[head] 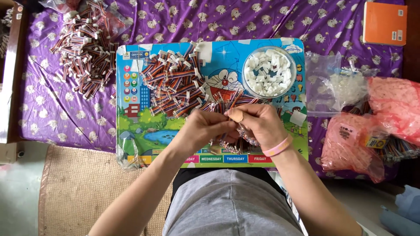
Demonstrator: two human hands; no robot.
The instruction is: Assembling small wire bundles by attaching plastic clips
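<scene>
Evidently both hands are pinching one short ribbon cable [238,131] over the cartoon lap tray [131,131], left hand [202,127] and right hand [259,124] closing narrowly on it; light, limp, best gripped at its stiff white connector end.

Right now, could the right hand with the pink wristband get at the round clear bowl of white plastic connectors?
Probably yes: the bowl sits just beyond the right hand, with only loose striped wires nearby, though both hands are busy holding wires.
</scene>
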